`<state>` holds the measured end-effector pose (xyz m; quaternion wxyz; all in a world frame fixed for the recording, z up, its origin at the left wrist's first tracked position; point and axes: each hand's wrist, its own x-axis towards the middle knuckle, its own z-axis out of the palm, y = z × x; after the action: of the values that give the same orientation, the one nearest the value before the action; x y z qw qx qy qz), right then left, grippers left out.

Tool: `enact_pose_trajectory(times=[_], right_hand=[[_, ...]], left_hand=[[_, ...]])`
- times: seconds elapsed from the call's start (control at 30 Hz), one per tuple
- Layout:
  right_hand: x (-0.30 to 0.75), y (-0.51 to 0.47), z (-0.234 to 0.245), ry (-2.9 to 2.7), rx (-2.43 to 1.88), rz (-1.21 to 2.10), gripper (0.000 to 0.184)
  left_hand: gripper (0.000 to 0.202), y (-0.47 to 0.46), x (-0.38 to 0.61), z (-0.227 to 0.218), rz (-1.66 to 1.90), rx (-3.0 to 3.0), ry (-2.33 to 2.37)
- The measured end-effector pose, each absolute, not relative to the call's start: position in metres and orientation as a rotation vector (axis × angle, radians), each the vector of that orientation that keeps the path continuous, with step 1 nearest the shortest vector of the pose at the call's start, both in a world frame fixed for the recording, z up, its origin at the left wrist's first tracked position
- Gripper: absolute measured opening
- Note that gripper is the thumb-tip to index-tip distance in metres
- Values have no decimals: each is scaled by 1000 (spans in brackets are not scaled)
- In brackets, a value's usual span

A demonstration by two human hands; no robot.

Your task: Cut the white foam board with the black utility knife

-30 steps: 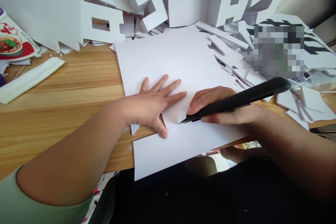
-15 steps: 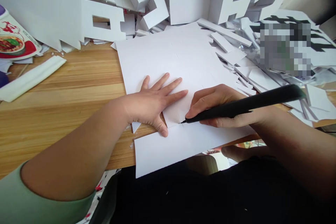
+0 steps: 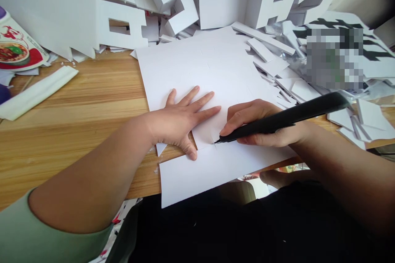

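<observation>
A large white foam board sheet [image 3: 185,63] lies on the wooden table, with faint lines and a cut-out notch near its front. My left hand [image 3: 182,125] rests flat on it, fingers spread, thumb by the notch. In my right hand [image 3: 256,125] is a black craft knife [image 3: 284,115], its long handle slanting up to the right. The knife's thin tip touches the board just right of my left thumb, at the notch's corner. The board's front strip [image 3: 191,181] reaches past the table edge over my lap. My right palm is partly hidden by the handle.
White cut-out letter shapes [image 3: 179,4] stand along the back. White offcuts [image 3: 271,55] pile up at the right, near a sheet with black print [image 3: 379,53]. On the left are a rolled white piece [image 3: 40,92] and a printed food package [image 3: 18,45] on the wooden table [image 3: 92,102].
The knife's handle end has swung slightly left and down, and its tip has shifted a little right. My left hand stays in place on the board.
</observation>
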<state>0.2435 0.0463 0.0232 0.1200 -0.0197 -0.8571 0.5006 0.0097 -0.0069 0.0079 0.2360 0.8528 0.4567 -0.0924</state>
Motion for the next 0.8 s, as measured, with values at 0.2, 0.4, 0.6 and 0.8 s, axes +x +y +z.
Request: enact_pose_trajectory(times=[0.2,0.4,0.6,0.8], right_hand=[[241,46,26,-2460,-93,1503,25],[242,39,21,-2401,-122,1516,25],[274,18,33,-2131,-292,1344,23],[319,25,35,-1888,-791,892,11]], left_hand=[[124,-8,10,10,-257,2322,1283],[120,-11,10,13,-259,2338,1354],[122,-11,10,13,-270,2397,1395],[94,-32,-5,24,-116,2430,1548]])
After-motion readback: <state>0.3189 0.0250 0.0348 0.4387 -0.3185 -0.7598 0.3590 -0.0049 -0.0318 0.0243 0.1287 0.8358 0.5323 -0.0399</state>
